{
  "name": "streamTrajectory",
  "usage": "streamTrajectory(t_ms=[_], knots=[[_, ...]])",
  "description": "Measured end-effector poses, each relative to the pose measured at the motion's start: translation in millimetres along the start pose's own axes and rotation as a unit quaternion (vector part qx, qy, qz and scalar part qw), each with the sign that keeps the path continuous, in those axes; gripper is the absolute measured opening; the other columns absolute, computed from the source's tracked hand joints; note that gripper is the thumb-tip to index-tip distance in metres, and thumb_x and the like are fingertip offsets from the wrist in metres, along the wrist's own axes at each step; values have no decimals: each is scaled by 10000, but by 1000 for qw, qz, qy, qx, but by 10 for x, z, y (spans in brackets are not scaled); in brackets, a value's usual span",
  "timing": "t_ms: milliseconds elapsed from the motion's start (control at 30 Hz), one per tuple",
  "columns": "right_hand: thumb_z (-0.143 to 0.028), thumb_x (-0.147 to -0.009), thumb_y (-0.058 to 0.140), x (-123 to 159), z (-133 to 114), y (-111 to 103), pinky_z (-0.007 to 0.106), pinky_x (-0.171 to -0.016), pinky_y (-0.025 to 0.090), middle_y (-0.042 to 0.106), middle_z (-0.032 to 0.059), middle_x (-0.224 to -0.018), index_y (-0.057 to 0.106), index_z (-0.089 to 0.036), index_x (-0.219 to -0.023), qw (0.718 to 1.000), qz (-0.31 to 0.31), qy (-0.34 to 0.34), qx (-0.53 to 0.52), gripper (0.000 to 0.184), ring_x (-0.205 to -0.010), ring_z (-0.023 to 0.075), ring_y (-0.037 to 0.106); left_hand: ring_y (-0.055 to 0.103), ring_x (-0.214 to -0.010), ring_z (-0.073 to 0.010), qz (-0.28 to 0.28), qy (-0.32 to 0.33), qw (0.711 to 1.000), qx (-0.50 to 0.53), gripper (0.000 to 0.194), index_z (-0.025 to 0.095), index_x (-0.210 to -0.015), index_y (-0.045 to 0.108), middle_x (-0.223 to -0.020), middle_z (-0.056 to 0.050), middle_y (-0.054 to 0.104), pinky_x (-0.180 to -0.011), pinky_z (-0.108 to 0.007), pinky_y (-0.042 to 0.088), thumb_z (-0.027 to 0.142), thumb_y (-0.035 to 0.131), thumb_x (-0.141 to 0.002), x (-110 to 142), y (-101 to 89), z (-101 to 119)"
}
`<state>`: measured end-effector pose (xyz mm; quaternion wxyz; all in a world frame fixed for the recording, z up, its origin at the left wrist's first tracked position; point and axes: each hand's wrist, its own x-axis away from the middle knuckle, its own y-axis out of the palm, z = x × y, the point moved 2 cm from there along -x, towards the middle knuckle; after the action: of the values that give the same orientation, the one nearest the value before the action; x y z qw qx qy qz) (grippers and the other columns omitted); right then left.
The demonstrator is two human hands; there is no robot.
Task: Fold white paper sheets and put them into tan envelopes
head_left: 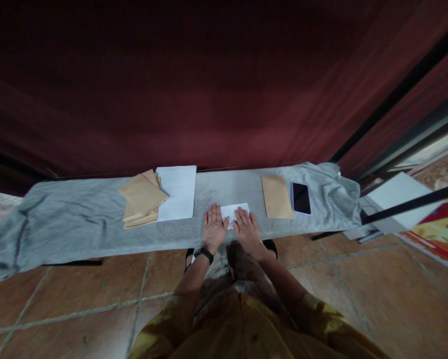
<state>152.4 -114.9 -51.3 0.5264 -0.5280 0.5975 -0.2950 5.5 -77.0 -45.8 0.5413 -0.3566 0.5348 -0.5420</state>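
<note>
A small white sheet of paper [234, 208], seemingly folded, lies on the grey cloth in front of me. My left hand [214, 228] rests flat at its left side, fingers stretched forward and thumb on the paper. On the right part of the sheet, my right hand [246, 229] lies flat with its fingers extended. Both palms face down, and the hands cover parts of the paper. To the left is a stack of white paper [177, 192], partly under several brown envelopes [143, 194]. A single brown envelope [277, 197] lies to the right.
A phone [301, 198] with a dark screen lies right of the single envelope. The grey cloth [77, 214] covers a long narrow bench, wrinkled at both ends. Behind it hangs a dark red curtain-like surface [216, 99]. A red and yellow package [442, 232] sits at far right.
</note>
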Motion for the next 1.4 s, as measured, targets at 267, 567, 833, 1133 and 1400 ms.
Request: streamTrajectory(t_ms=[267,567,833,1133,1400], knots=[[-358,-1076,325,98,135,-33,521,-1198,257,434,155,-1574,379,-113,-1552,999,19,26,21,538,-1449,296,408,318,-1511,-290,25,-10,1000,-1,678,44,-1547,342,-1595,-202,377,-1250,-496,219,488,300,-1037,48,-22,6],[-345,-1066,346,184,232,-81,517,-1197,253,454,153,-1565,331,-126,-1575,998,23,43,35,554,-1428,297,428,296,-1521,-278,3,-21,1000,-6,640,75,-1557,336,-1617,-164,349,-1252,-496,208,457,259,-1050,118,-50,-63],[-361,-1072,338,203,255,-76,512,-1197,231,462,156,-1559,344,-114,-1567,998,24,51,34,552,-1423,302,428,301,-1518,-286,-5,-29,1000,-12,590,129,-1559,358,-1617,-124,358,-1248,-528,214,410,273,-1047,168,-116,-98],[-357,-1069,344,194,239,-128,530,-1192,238,462,174,-1554,334,-116,-1573,998,20,53,17,558,-1426,305,426,320,-1511,-279,30,-32,999,11,541,188,-1534,424,-1592,-101,411,-1237,-548,246,362,299,-1037,296,-141,-240],[-367,-1067,347,192,238,-114,530,-1194,227,455,172,-1560,336,-111,-1571,998,18,57,11,565,-1433,309,412,423,-1455,-283,48,-47,997,36,535,108,-1487,470,-1539,-158,485,-1214,-532,316,323,260,-1044,298,-228,-296]])
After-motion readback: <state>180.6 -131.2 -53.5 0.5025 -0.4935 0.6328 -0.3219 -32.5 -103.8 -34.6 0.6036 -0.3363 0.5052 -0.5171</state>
